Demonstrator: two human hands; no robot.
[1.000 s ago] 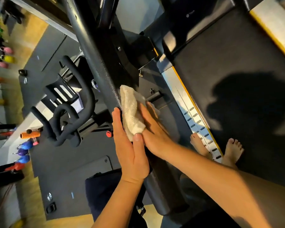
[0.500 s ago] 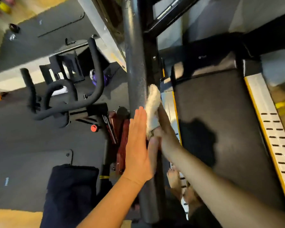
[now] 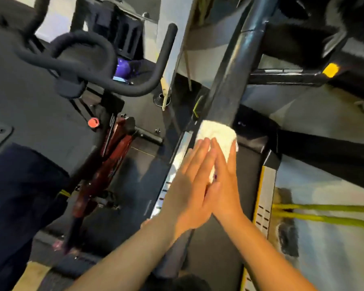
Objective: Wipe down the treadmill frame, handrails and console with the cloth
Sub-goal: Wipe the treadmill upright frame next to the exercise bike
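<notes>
Here both flat hands (image 3: 206, 181) press the cloth (image 3: 215, 133) onto the handrail (image 3: 231, 80).

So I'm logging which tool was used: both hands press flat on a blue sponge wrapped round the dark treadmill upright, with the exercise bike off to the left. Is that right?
Not quite: it is a white cloth, not a blue sponge. The head view shows the left hand and right hand pressed flat on it, round the dark treadmill upright, with the exercise bike to the left.
</notes>
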